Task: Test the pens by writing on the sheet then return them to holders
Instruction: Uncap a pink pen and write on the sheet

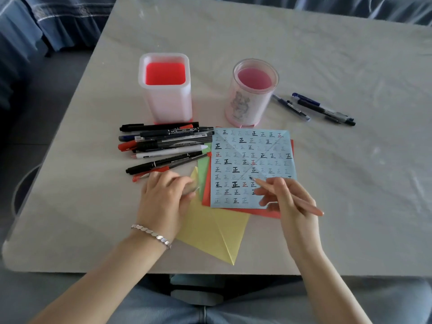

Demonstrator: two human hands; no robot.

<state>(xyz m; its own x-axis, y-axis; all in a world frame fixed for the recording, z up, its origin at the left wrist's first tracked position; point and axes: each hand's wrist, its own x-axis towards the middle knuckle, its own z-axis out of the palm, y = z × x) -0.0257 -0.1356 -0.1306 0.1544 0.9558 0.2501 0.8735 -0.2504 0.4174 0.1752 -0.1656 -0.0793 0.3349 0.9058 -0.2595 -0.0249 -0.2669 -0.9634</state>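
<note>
One pink pen (pixel 289 197) being gripped in right hand (pixel 293 202), fingers clamped round barrel, tip pointing up-left and hovering at or just touching blue sheet (pixel 251 167); contact not resolvable. Sheet lying on top of red paper (pixel 205 190), itself overlapping green paper (pixel 203 169) and yellow paper (pixel 215 232), all resting flat on grey table (pixel 327 54). Rows of handwritten test characters covering most of sheet, black mostly, some red.

Left hand (pixel 167 195) curling loosely, fingers bent, pressing down at left edge of paper stack; possibly holding something small and clear, cannot tell. Silver bracelet (pixel 152 235) sitting on left wrist.

Pile of pens and markers (pixel 163 146) lying just left of sheet, black, red, white barrels, tips touching sheet's left edge. Square holder (pixel 166 90) standing upright behind pile, red base showing inside, no pens in it. Round holder (pixel 252 92) standing upright behind sheet's top edge, pink base showing, also holding nothing. Three or so dark pens (pixel 318 108) lying right of round holder, close together, apart from sheet.

Blue fabric (pixel 46 24) hanging beyond table's far-left corner.
</note>
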